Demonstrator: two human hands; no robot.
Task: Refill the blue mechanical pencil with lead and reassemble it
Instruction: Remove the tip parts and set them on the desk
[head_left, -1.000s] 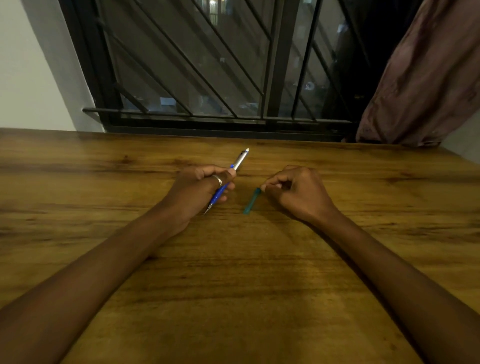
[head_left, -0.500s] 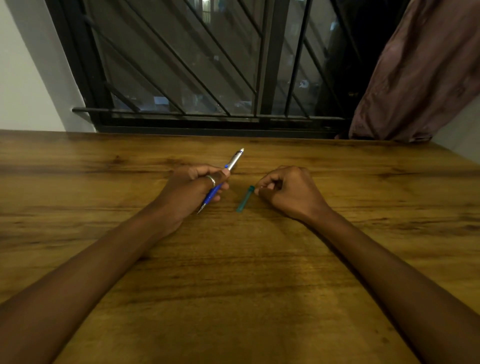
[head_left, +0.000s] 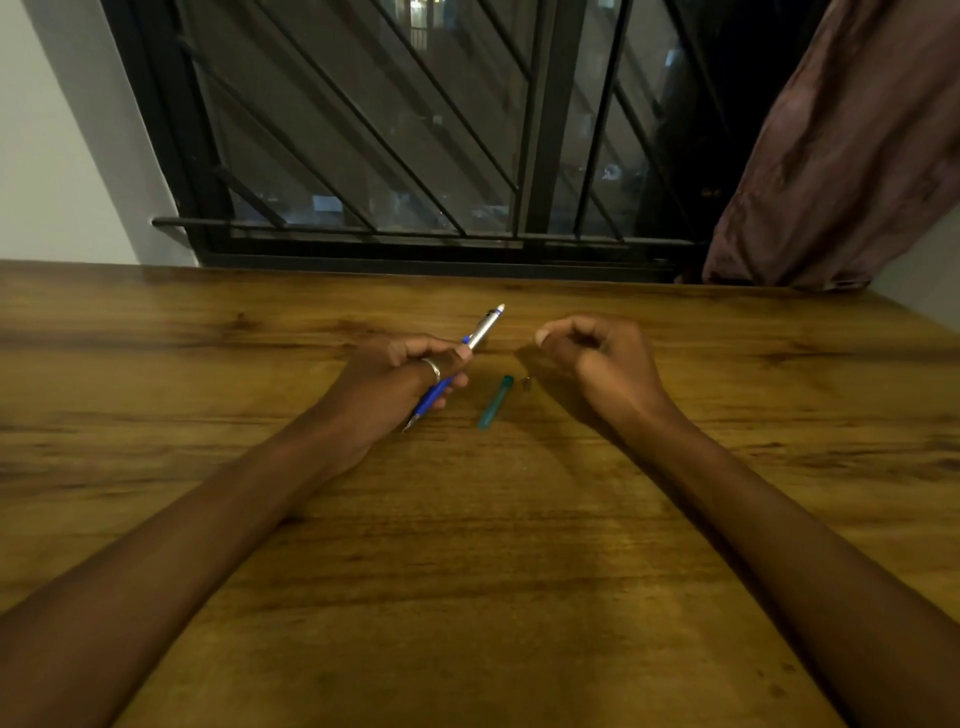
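Head view: the person's left hand (head_left: 400, 376) is wrapped around the blue mechanical pencil (head_left: 451, 370), gripping its blue lower barrel. The pencil's long axis runs on a diagonal, with the metal tip down near the counter (head_left: 467, 571) toward the person and the silver upper end, with its pale top, pointing up and away toward the window. That upper end sticks out of the fist on the side facing the other hand.

The right hand (head_left: 597, 358) is raised just above the counter, fingers curled in loosely, thumb and forefinger close together; whether it pinches anything is too small to tell.

Between the two hands lies a teal lead tube (head_left: 496, 401), flat on the wood, its long axis on nearly the same diagonal as the pencil, its darker capped end farther from the person. Just beside that far end, on the right-hand side, sits a small dark piece (head_left: 527, 383), possibly a pencil cap, though it is too small to be sure.

The turning relation is this: the tube lies below and slightly left of the right hand, and nearer to it than to the occupied left hand. Judging from this, the right hand is the free one to reach down and toward the person for the tube, while the left keeps the pencil's open end presented upward.
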